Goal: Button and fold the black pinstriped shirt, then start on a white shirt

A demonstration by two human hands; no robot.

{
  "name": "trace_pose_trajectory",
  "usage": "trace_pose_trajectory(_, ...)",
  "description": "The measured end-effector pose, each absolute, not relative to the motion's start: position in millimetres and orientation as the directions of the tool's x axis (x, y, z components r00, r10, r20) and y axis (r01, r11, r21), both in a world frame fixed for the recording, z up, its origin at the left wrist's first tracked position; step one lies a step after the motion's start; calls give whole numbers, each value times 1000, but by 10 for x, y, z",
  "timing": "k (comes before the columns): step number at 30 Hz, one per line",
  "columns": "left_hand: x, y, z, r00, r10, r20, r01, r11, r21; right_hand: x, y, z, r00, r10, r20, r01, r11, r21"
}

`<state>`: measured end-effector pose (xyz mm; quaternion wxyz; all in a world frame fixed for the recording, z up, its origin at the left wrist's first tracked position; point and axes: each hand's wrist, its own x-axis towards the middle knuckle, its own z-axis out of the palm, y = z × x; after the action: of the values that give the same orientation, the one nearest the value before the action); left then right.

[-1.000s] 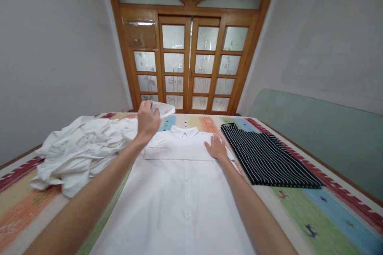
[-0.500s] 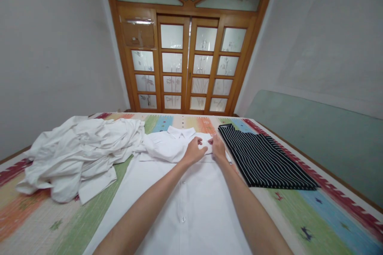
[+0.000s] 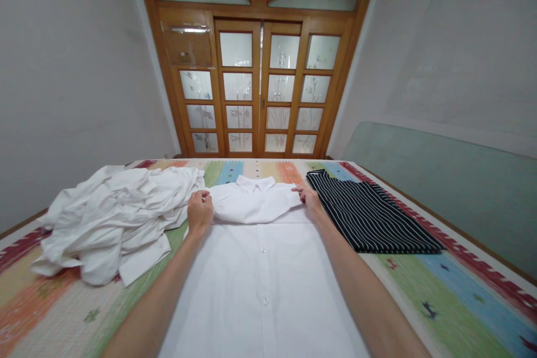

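A white button-up shirt (image 3: 268, 268) lies front up, its collar at the far end and its hem toward me. Across the chest, sleeve fabric is folded over in a band. At the left end of that band my left hand (image 3: 200, 210) has its fingers curled closed on the shirt's edge. My right hand (image 3: 309, 200) pinches the band's right end between thumb and fingers. Two clear buttons show on the placket below the band.
To the left is a crumpled heap of white clothing (image 3: 121, 218). A folded black garment with white stripes (image 3: 373, 215) lies on the right. Beneath everything is a colourful patterned cloth (image 3: 398, 296). A pale green panel (image 3: 419, 151) stands along the right wall, and wooden glazed doors (image 3: 260, 89) are beyond.
My left hand has moved from the middle of the chest to the shirt's left edge. My right hand has shifted slightly right. The sleeve band now lies straighter across.
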<state>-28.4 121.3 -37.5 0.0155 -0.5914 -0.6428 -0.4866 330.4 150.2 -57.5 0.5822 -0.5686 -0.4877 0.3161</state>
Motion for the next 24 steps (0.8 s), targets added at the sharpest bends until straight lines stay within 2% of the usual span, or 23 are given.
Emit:
trace_pose_trajectory(4, -376, 1261, -526, -341, 766, 545, 741, -139, 657, 3314, 1476, -452, 428, 888, 166, -36, 201, -979)
trace_pose_trajectory(8, -397, 1291, -611, -320, 758, 568, 764, -148, 628, 3338, 1418, -317, 362, 922, 140, -142, 203, -969)
trace_pose_trajectory(12, -420, 1319, -669, -257, 779, 572, 806, -154, 571, 3399, 1414, -183, 325, 940, 107, -204, 180, -962)
trace_pose_trajectory(16, -419, 1340, -711, -73, 807, 586, 866, -240, 438, 3465, 1435, -45, 268, 955, 130, -303, 212, -929)
trace_pose_trajectory(19, -419, 1354, -720, 14, 796, 606, 863, -315, 394, 3488, 1413, 40, 216, 958, 187, -282, 245, -928)
trace_pose_trajectory(24, -446, 1372, -715, -33, 793, 609, 804, -341, 488, 3484, 1344, 115, 195, 940, 280, -213, 319, -924)
